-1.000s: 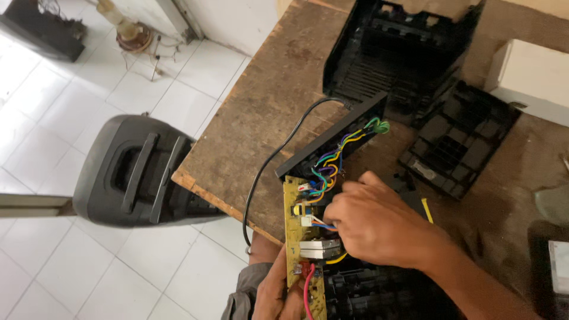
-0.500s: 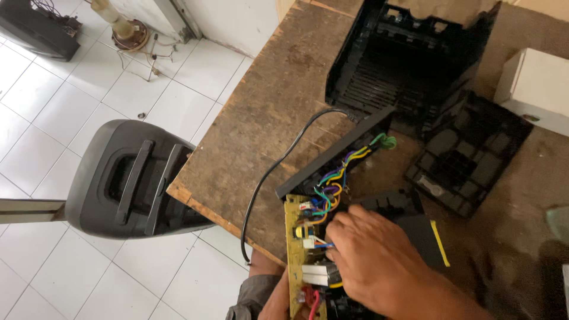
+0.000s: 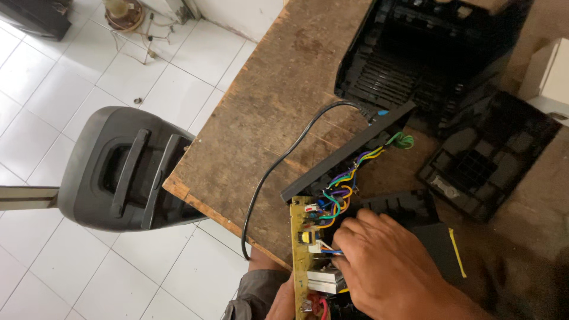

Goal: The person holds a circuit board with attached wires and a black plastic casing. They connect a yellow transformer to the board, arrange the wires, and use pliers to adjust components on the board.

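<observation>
A yellow circuit board [image 3: 303,249] stands on edge at the table's near edge, with coloured wires [image 3: 339,191] running up to a long black panel [image 3: 349,151]. My right hand [image 3: 391,269] lies over the board's right side, its fingertips at a white connector with blue wires. My left hand [image 3: 285,303] props the board from below at the bottom edge, mostly hidden. A black power cord [image 3: 278,169] loops from the panel over the table edge.
Black plastic housing shells [image 3: 427,53] and a black tray part [image 3: 483,157] lie on the worn wooden table [image 3: 278,89]. A white box [image 3: 548,77] sits far right. A black speaker cabinet [image 3: 127,169] stands on the white tiled floor at left.
The view has shifted, so everything sits lower and further right in the frame. My right hand has slid down the board toward the white connector.
</observation>
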